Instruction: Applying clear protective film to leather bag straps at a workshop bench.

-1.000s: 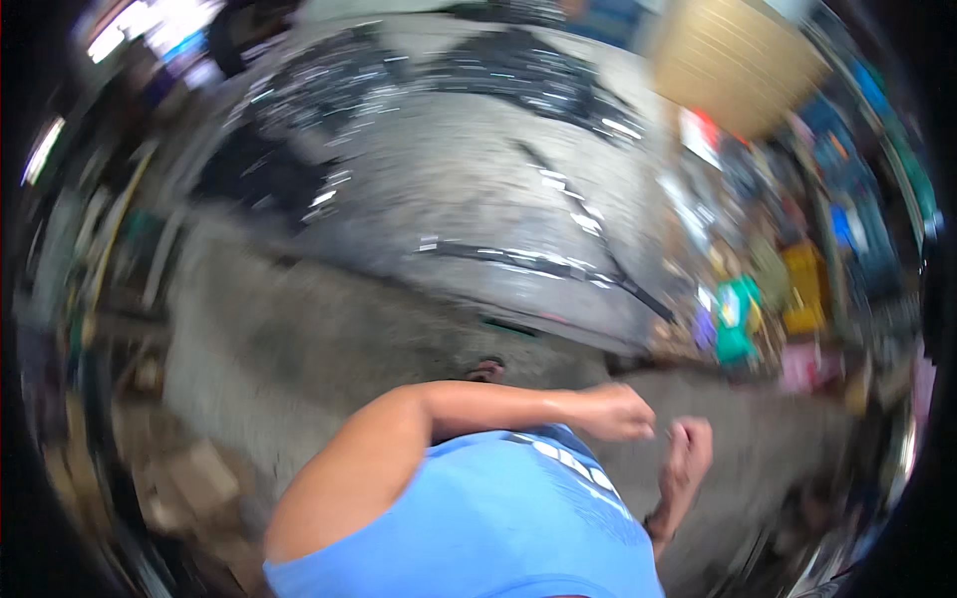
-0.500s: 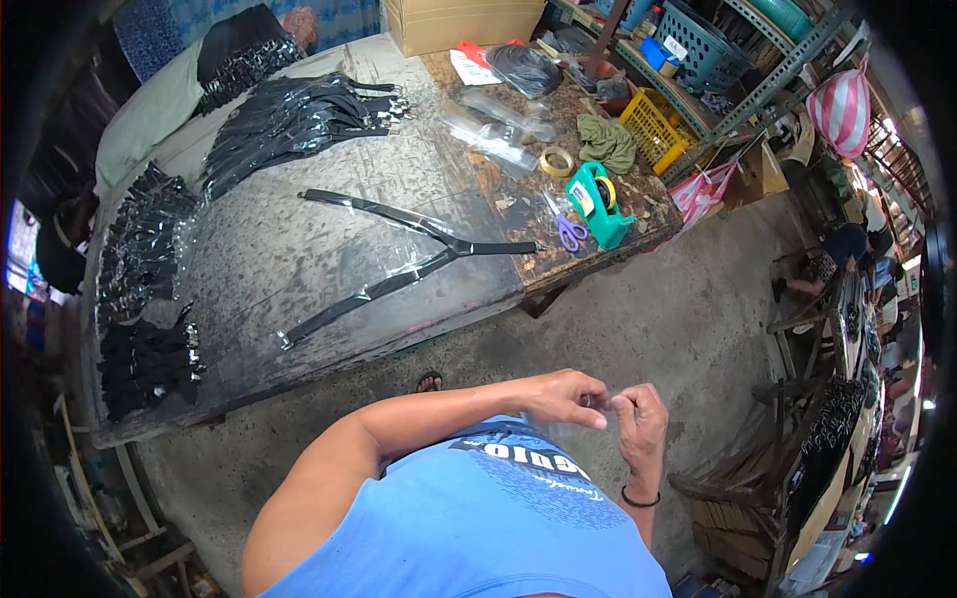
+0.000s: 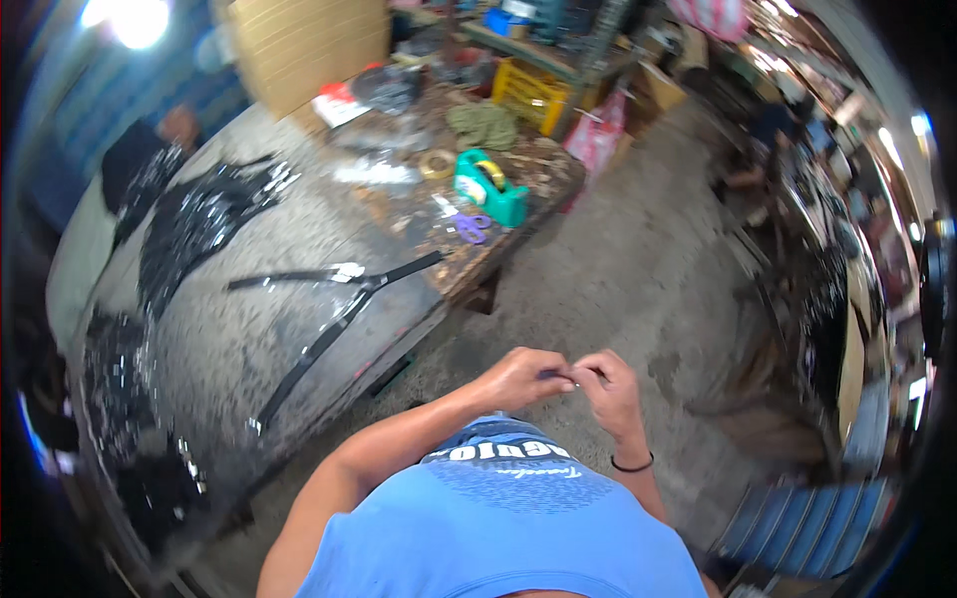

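Observation:
In front of my shirt, my left hand and my right hand meet at the fingertips. Both are closed in a pinch. A small dark bit shows by the left fingers, too small to name. A dark band circles my right wrist. On the table beyond them lies a Y-shaped pair of black suspenders with shiny clips, touched by neither hand. Purple-handled scissors and a green tape dispenser rest near the table's right corner.
Piles of black straps cover the table's left side. Clear plastic bags, a tape roll and a green cloth lie farther back. A cardboard box and a yellow crate stand behind. A blue slatted surface is lower right.
My fingertips have come together from slightly apart. The view has swung, so the table sits farther left and the blue slatted surface shows more. The suspenders stay on the table.

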A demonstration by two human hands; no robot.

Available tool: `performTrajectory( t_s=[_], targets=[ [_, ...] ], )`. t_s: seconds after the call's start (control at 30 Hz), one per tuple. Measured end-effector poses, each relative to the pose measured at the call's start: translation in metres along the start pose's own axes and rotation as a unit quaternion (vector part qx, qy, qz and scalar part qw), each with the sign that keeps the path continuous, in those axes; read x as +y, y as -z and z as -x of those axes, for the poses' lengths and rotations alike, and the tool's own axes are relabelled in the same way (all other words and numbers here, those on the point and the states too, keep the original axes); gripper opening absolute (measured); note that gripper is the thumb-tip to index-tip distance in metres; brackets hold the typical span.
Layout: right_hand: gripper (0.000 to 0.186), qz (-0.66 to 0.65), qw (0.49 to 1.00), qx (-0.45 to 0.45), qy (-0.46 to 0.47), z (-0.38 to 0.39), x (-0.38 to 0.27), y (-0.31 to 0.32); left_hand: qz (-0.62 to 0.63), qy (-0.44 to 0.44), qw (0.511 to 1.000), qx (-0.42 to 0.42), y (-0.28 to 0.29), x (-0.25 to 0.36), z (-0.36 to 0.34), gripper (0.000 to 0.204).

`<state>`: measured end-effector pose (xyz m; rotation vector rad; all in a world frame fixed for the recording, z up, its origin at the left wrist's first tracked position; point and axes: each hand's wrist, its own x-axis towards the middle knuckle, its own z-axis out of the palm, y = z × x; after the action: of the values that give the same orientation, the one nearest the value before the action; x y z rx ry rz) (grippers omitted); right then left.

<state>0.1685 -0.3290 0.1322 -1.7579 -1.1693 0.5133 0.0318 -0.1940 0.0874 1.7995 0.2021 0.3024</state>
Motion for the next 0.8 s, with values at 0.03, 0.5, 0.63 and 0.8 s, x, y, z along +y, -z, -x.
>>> performTrajectory(
  t_s=[0.03, 0.5, 0.63, 0.8],
  targets=[
    [0.01, 0.001, 1.0, 0.028, -0.006, 0.001, 0.0, 0.004, -0.005, -0.003, 1.0, -0.028, 0.001, 0.001, -0.002, 0.027],
    [0.013, -0.011, 0.985, 0.13, 0.111, 0.025, 0.033, 0.066, 0.04, 0.108, 0.987, -0.114, -0.057, 0.002, -0.034, 0.022],
    [0.012, -0.02, 0.994, 0.095, 0.048, 0.039, 0.043, 0.089, 0.097, 0.141, 0.977, -0.124, -0.073, 0.003, -0.043, 0.026],
    [0.013, -0.002, 0.99, 0.094, 0.108, 0.047, 0.054, 0.103, 0.103, 0.036, 0.988, -0.112, -0.093, 0.01, -0.07, 0.033]
  ],
)
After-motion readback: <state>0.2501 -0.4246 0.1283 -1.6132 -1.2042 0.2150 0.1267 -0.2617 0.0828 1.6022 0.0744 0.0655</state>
